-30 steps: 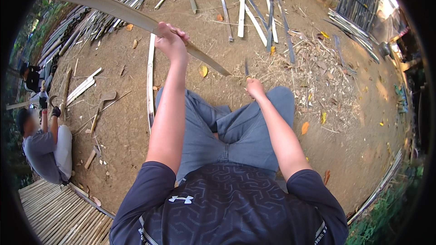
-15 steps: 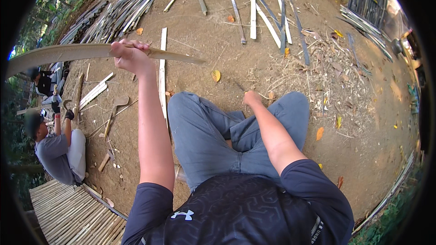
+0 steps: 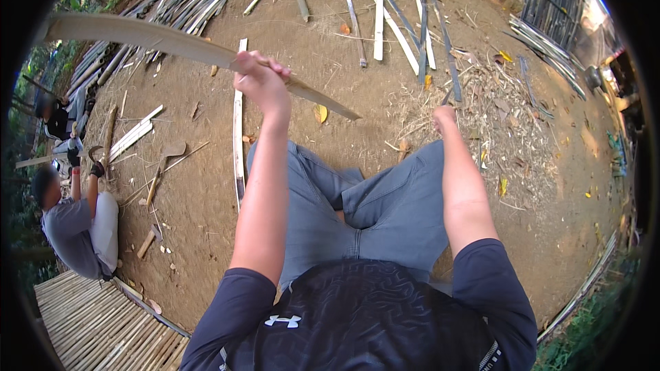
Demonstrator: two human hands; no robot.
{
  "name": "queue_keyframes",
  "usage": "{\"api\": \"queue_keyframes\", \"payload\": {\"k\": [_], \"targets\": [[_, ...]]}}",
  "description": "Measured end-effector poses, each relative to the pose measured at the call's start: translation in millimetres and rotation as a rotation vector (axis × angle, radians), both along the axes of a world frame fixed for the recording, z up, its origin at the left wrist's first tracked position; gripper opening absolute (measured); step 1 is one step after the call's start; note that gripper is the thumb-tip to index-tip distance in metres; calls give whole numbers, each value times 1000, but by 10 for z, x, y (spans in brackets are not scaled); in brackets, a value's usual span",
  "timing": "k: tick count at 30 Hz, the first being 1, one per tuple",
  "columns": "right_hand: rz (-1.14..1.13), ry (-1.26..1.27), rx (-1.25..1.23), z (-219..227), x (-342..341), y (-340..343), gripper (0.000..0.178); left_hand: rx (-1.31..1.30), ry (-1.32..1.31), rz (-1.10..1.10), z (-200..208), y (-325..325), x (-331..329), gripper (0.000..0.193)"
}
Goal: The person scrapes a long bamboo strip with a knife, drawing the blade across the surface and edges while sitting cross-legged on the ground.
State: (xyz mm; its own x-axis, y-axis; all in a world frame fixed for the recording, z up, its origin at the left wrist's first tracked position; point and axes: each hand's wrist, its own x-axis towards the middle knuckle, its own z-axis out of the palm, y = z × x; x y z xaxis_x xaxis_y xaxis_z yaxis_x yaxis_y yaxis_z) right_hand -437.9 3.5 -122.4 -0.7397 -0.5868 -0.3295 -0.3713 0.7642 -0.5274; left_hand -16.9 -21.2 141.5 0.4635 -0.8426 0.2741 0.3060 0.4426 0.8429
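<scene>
My left hand [image 3: 262,89] is raised above my left knee, its fingers wrapped round a long bamboo strip [image 3: 158,40]. The strip's broad part reaches to the upper left, and its narrow end points down to the right over the dirt. Beyond my right knee, my right hand [image 3: 445,119] is closed round a knife [image 3: 447,97] whose handle is hidden. Only a short, thin dark blade shows beyond the fist, pointing away from me. Strip and blade are well apart.
Shavings [image 3: 498,120] litter the ground at the right. Several split bamboo slats [image 3: 379,24] lie ahead, and a larger pile [image 3: 182,10] at the far left. A hoe [image 3: 165,161] rests at the left near a seated co-worker [image 3: 75,223] holding a sickle. A bamboo platform [image 3: 103,319] stands lower left.
My left hand has moved right with the bamboo strip, which now slopes more steeply down to the right. My right hand has swung forward and right with the knife, away from my lap.
</scene>
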Motion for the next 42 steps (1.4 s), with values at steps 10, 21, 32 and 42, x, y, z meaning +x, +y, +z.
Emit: {"api": "queue_keyframes", "payload": {"k": [10, 21, 32, 42], "targets": [[-58, -702, -557, 695, 943, 601, 23, 78, 87, -96, -478, 91, -233, 63], [132, -741, -347, 423, 1026, 709, 23, -67, -314, -85, 113, -303, 145, 29], [307, -581, -358, 472, 1131, 766, 24, -68, -51, -166, 367, -308, 410, 38], [364, -604, -393, 902, 1385, 896, 26, -120, 2, -166, 614, -179, 56, 25]]}}
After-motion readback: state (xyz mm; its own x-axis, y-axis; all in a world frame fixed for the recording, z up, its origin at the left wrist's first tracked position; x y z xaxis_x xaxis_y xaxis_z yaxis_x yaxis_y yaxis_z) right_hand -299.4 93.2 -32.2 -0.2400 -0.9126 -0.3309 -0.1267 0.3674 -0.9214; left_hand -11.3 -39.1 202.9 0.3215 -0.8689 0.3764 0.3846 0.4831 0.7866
